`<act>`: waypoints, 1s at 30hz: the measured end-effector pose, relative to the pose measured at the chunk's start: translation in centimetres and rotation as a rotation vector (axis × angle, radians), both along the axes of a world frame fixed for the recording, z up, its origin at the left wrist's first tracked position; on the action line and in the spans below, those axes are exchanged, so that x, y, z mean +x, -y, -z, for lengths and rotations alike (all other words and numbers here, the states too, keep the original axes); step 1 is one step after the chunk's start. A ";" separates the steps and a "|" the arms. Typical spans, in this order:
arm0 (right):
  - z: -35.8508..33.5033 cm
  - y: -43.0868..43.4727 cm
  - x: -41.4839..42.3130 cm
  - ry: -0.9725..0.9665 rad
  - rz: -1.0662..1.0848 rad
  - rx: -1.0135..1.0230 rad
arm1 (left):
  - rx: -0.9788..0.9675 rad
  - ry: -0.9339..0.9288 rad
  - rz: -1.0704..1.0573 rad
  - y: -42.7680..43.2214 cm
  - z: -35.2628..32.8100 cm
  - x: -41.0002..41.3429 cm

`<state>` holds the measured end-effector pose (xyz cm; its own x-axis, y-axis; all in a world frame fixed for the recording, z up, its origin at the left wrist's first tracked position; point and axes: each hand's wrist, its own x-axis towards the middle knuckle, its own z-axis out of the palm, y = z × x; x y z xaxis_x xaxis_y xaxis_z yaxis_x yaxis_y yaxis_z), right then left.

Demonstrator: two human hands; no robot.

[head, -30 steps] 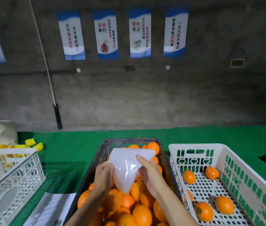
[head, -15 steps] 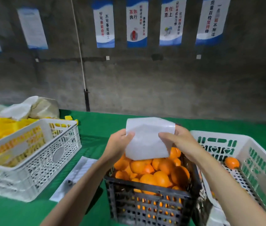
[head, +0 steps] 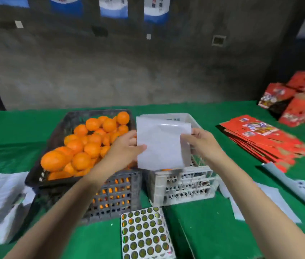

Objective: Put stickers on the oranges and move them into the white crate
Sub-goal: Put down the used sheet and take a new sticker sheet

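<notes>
Left hand (head: 124, 146) — forearm reaching up from the lower left, thumb laid over the left edge of a blank white sheet (head: 160, 144), fingers curled behind it; pinching the sheet. Right hand (head: 201, 142) — forearm reaching up from the lower right, fingers and thumb pinching the sheet's right edge near the top. Both hands hold the sheet raised over the near part of the white crate (head: 182, 182).

Sheet — roughly upright, facing the camera, long axis near vertical; top right part curled forward and glossy. Surface blurred; nothing can be told on it.

Sticker sheet (head: 145, 234) — lies flat on the green worktop (head: 213, 227), just in front of the two crates, long axis running toward the camera; rows of round dark-green stickers.

Black crate (head: 110, 195) — left of the white crate, sides touching or nearly so; heaped with oranges (head: 81, 144). White crate — interior mostly hidden by the held sheet; a sliver of orange shows under the sheet's lower edge.

Other items: white papers (head: 4, 199) at left on the worktop, more papers (head: 271, 199) at right, flat red cartons (head: 260, 135) stacked at far right, red boxes (head: 304, 101) behind them.
</notes>
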<state>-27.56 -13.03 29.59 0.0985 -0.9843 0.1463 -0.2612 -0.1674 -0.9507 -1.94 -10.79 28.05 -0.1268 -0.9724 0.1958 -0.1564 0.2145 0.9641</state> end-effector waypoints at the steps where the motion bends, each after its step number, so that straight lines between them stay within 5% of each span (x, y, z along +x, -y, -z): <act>1: 0.4 -0.2 -2.6 -0.014 0.026 0.033 | 0.011 0.030 0.040 0.1 0.4 -2.2; 13: 6.5 -1.7 -31.6 -0.113 0.303 0.394 | 0.265 0.269 0.344 4.8 10.8 -31.3; 17: 12.3 -2.0 -36.2 -0.193 0.383 0.576 | 0.392 0.378 0.434 4.9 17.9 -36.6; 25: 18.1 2.0 -39.2 -0.156 0.566 0.637 | 0.530 0.378 0.235 7.9 22.1 -39.4; 30: 19.7 4.5 -37.5 -0.666 0.661 0.361 | 0.485 0.555 0.440 8.5 22.4 -36.9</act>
<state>-65.06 -17.58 9.94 -0.5307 -0.8456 -0.0579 -0.6945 0.4730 -0.5421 -38.79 -19.25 5.70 -0.4667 -0.7724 -0.4308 -0.6317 -0.0498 0.7736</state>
